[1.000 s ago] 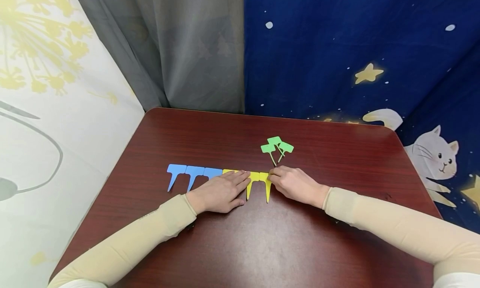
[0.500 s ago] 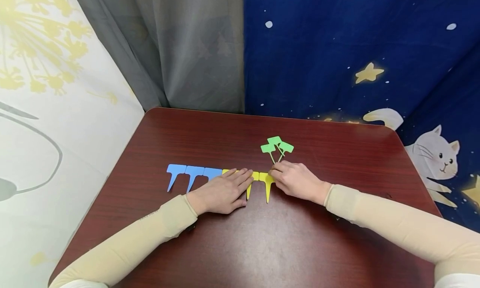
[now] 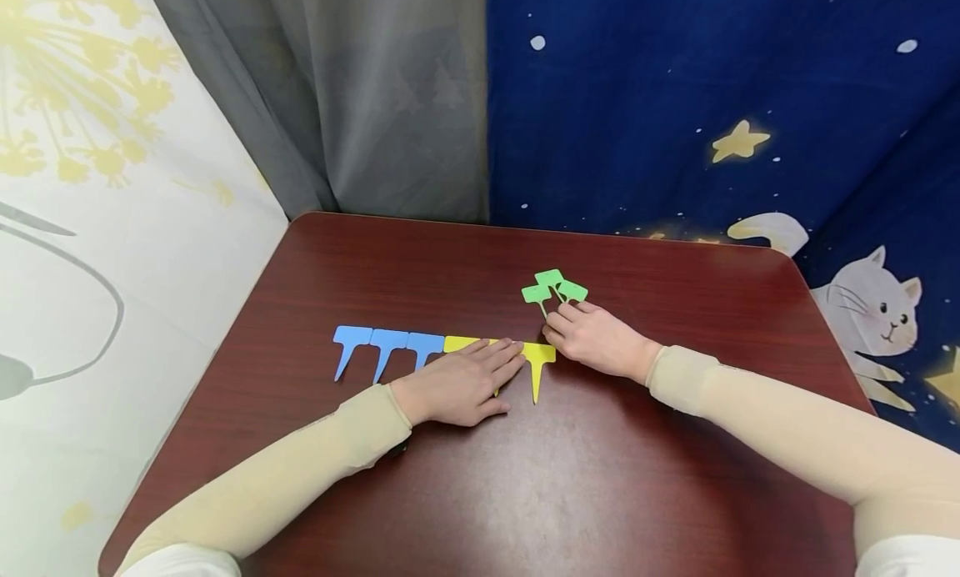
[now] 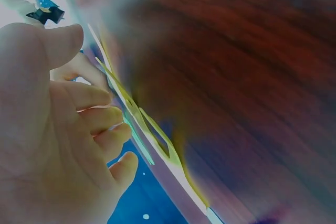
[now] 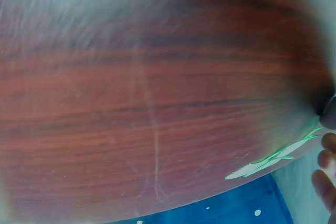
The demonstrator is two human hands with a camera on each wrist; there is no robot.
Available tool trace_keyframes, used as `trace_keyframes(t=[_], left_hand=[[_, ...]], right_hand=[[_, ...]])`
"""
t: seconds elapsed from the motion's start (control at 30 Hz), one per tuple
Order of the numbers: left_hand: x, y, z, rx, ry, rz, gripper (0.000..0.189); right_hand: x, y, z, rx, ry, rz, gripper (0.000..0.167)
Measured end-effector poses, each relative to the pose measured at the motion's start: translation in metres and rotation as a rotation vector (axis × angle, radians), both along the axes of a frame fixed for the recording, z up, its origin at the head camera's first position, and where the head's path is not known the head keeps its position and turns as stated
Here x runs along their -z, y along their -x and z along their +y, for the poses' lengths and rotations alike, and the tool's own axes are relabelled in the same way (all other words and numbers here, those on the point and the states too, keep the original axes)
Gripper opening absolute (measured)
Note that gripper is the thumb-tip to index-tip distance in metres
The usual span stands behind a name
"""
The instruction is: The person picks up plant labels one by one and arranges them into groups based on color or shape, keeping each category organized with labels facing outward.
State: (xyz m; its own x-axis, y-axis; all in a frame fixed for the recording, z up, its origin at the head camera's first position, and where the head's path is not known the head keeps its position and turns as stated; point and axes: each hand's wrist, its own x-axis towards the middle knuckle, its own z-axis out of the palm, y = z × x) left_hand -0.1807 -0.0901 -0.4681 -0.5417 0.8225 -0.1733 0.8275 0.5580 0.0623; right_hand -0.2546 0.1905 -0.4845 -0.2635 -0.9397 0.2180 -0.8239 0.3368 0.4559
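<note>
T-shaped plastic plant labels lie in a row on the table. Three blue labels (image 3: 389,340) form its left part, and yellow labels (image 3: 537,354) continue it to the right. Across the yellow ones my left hand (image 3: 465,383) rests palm down, fingers extended, partly hiding them. Three green plant labels (image 3: 536,293) lie overlapped behind the row, heads pointing away. My right hand (image 3: 596,340) is over their lower stems with its fingers bent; I cannot tell whether it pinches a stem. In the right wrist view, its fingers (image 5: 324,179) are close to the green labels (image 5: 252,168).
The dark red wooden table (image 3: 637,477) has rounded far corners. Behind it hang a grey curtain (image 3: 405,102) and a blue curtain (image 3: 637,102) with stars and a cat. A pale patterned wall covering (image 3: 60,310) stands along the left side.
My right hand has moved away from the right end of the yellow labels, up to the green stems. My left hand has slid slightly right along the row. The green labels look unmoved.
</note>
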Motion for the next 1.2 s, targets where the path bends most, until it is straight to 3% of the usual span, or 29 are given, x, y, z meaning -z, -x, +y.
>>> trace_keyframes(t=[0.2,0.6,1.2], left_hand=[[0.002,0.003,0.006,-0.003,0.024,-0.018,0.073],[0.004,0.004,0.010,0.018,0.045,-0.008,0.074],[0.005,0.005,0.012,0.029,0.054,0.027,0.072]], right_hand=[[0.002,0.006,0.001,-0.033,-0.060,0.081,0.039],[0.003,0.008,-0.005,-0.085,0.006,0.077,0.030],[-0.021,0.012,-0.011,-0.055,0.279,-0.038,0.032]])
